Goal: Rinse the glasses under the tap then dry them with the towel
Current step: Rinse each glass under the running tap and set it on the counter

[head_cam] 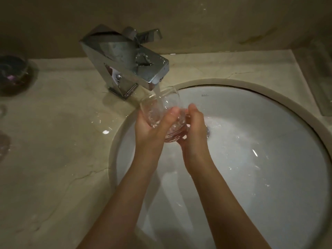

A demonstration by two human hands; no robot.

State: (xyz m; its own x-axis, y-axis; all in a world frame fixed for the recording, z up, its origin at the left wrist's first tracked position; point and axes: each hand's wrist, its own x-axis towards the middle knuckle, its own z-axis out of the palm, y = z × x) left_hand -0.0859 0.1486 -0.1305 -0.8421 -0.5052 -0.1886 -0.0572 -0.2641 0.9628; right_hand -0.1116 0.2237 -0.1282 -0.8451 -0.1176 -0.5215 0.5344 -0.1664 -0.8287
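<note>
A beige stone counter (53, 159) fills the left and the far side of the view, and its surface is wet near the sink (251, 177). The sink is a round white basin set into the counter, with drops and thin water on its wall. At the far left edge of the basin stands a square chrome tap (125, 63), and a stream of water (159, 95) runs down from its spout. At the far left of the counter there is a dark round bowl (12, 74), blurred. Two bare forearms come from the bottom of the view over the basin. The left hand (152, 128) is curled under and around the left side of a clear glass (161, 112), with the thumb lying across its front. The right hand (195, 126) grips the same glass from the right side, its fingers bent around the base. The glass is tilted, its open mouth just below the spout, and the stream falls into it. It is held above the basin and touches neither sink nor tap.
</note>
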